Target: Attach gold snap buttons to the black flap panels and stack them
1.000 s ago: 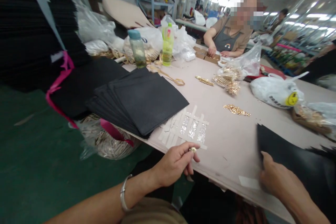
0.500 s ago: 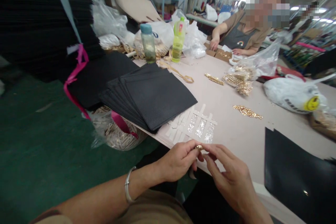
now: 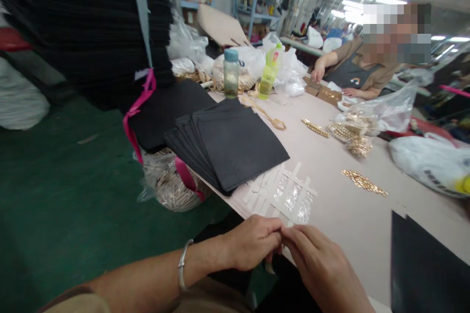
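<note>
Over the table's near edge, my left hand [image 3: 253, 244] and my right hand [image 3: 323, 266] meet at their fingertips. My left fingers are closed around a small gold-coloured metal piece, which the fingers now hide. The right thumb and fingers are pinched together against the left fingertips at the same spot; what lies between them cannot be seen. Just beyond my hands lie pale strips [image 3: 262, 188] and a clear shiny sheet with strips across it [image 3: 293, 198]. Further right rests a small heap of gold chain [image 3: 363, 182].
A fanned stack of black sheets [image 3: 244, 144] lies left on the table [image 3: 312, 156], more black sheets [image 3: 422, 264] at right. Two bottles, a blue-capped one [image 3: 231, 73] and a yellow-green one [image 3: 270, 72], stand behind. Bagged gold chains [image 3: 352, 132] lie near a co-worker [image 3: 356, 66] across the table.
My fingertips have drawn closer together and now cover the gold-coloured piece that showed before. The right fingers have closed into a pinch. The view has swung left, shifting the scene right and down.
</note>
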A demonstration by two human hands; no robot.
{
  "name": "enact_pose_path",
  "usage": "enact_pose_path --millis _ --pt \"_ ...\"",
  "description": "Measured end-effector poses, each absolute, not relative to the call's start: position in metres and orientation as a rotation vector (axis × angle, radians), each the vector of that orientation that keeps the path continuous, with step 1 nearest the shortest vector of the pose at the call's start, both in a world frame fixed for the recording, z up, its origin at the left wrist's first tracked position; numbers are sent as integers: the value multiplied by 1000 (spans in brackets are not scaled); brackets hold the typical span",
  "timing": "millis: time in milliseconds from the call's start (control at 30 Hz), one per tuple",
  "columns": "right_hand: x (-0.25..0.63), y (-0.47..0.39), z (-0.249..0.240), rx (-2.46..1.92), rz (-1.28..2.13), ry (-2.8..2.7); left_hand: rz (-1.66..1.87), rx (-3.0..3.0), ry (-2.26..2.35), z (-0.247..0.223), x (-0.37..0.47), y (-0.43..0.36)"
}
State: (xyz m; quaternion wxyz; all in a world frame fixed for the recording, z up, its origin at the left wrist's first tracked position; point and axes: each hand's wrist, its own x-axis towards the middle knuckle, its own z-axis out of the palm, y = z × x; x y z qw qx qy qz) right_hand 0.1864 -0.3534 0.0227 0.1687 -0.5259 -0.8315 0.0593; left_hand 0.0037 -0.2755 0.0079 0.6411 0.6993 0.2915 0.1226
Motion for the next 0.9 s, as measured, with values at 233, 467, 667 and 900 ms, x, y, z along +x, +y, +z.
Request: enact_pose_path --millis 233,467,667,900 --pt "181 -326 9 -1182 246 -2513 320 1735 669 13 -21 -268" --pt "160 -305 32 -1219 669 -2208 290 1504 631 8 -43 -267" --pt "136 -219 18 -1393 322 -2079 515 829 745 -13 -54 -280" --pt "114 -163 13 -1456 -15 -2513 749 744 966 -24 -72 -279"
